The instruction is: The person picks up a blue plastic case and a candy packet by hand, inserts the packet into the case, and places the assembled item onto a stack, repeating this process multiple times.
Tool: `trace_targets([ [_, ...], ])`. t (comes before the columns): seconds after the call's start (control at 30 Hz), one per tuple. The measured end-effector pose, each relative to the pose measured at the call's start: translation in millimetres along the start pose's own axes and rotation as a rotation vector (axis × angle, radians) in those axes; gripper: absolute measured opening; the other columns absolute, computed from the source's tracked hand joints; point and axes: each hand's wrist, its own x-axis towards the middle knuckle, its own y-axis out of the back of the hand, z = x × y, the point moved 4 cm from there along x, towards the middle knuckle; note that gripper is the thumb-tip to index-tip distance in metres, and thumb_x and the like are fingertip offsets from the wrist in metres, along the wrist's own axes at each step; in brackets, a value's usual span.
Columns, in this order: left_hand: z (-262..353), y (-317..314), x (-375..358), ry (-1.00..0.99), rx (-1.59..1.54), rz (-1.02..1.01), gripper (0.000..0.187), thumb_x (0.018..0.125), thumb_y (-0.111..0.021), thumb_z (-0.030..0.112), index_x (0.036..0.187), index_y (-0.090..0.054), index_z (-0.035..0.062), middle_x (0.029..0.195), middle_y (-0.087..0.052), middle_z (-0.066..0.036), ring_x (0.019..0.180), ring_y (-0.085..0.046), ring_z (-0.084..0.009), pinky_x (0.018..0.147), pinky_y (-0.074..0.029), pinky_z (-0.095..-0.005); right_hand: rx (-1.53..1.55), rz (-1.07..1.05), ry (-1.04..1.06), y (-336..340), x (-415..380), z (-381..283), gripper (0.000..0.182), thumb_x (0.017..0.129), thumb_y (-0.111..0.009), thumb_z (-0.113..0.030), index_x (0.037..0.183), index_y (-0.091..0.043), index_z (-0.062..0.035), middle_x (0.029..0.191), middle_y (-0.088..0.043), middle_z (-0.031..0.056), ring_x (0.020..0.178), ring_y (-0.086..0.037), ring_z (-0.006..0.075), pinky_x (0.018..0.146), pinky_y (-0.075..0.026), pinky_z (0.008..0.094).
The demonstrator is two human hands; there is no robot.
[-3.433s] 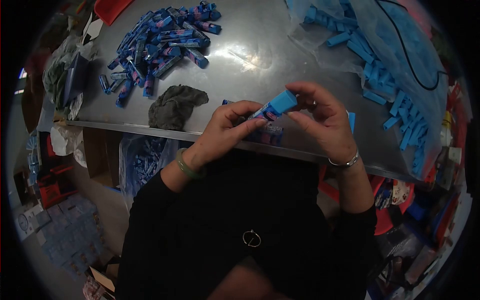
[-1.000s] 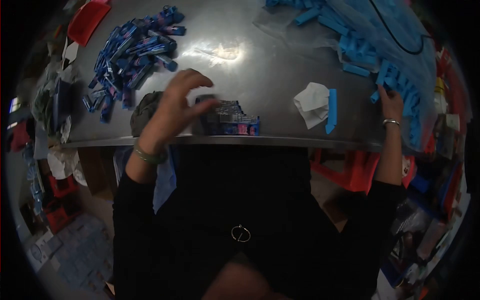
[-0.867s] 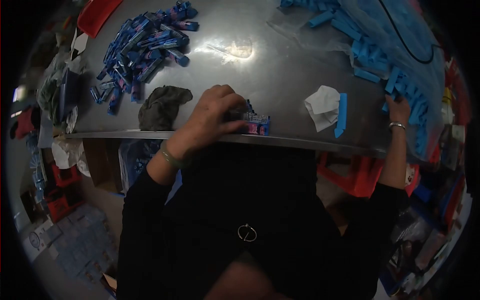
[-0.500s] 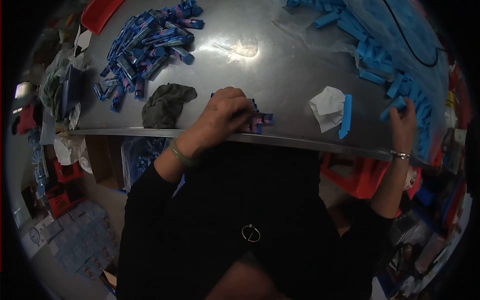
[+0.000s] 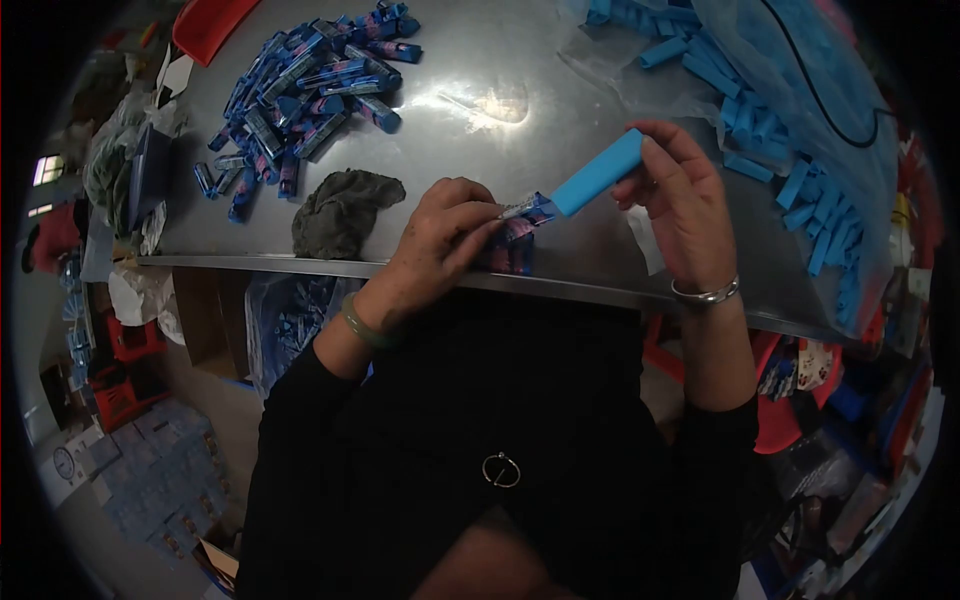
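Observation:
My right hand point(image 5: 685, 205) pinches a light blue sleeve point(image 5: 600, 173) near its upper right end, tilted over the metal table. My left hand point(image 5: 437, 240) grips a small dark blue printed wrapper point(image 5: 530, 208), whose far end meets the lower end of the sleeve. Whether it is inside the sleeve I cannot tell. More printed wrappers point(image 5: 512, 252) lie just below, at the table's front edge. A dark crumpled cloth point(image 5: 345, 213) rests left of my left hand. Part of a white paper point(image 5: 647, 240) shows behind my right hand.
A pile of dark blue printed packets point(image 5: 300, 90) covers the table's back left. Many light blue sleeves point(image 5: 825, 215) lie along the right, partly under clear plastic. A red tray point(image 5: 210, 28) stands at the back left, and a metal rim point(image 5: 560, 288) borders the front.
My right hand has come left from the sleeve pile with a light blue sleeve. My left hand now holds a printed wrapper up to it. The view has shifted slightly.

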Motion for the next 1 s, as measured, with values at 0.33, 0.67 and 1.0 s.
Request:
trace_targets([
  [0.33, -2.0, -0.9, -3.0, 0.09, -0.234, 0.028, 0.017, 0.086, -0.063, 0.003, 0.103, -0.066, 0.0018, 0.097, -0.061, -0.011, 0.084, -0.059, -0.0219, 0.073, -0.048, -0.0317, -0.295, 0.015, 0.039, -26.4, 4.3, 4.7, 0.026, 0.092, -0.062, -0.014, 0.113, -0.054, -0.0007, 0.086, -0.063, 0.0058, 0.071, -0.064, 0.0103, 0.064, -0.051, 0.0214],
  [0.67, 1.5, -11.0, -2.3, 0.422, -0.904, -0.125, 0.025, 0.091, -0.063, 0.014, 0.113, -0.062, 0.0011, 0.094, -0.065, -0.002, 0.086, -0.06, -0.0062, 0.079, -0.05, -0.0223, -0.279, -0.193, 0.105, -44.2, -3.2, 12.4, 0.03, 0.086, -0.066, -0.004, 0.114, -0.055, -0.0022, 0.097, -0.062, 0.0047, 0.08, -0.061, 0.0078, 0.071, -0.052, 0.0214],
  [1.0, 7.2, -16.7, -4.7, 0.568, -1.208, -0.242, 0.025, 0.093, -0.06, 0.017, 0.112, -0.061, 0.0014, 0.095, -0.065, -0.001, 0.086, -0.06, -0.006, 0.079, -0.049, -0.0222, -0.158, -0.231, 0.109, -36.5, -2.7, 7.8, 0.027, 0.087, -0.066, -0.008, 0.114, -0.06, -0.0029, 0.107, -0.064, 0.0074, 0.082, -0.063, 0.0104, 0.07, -0.052, 0.0219],
])
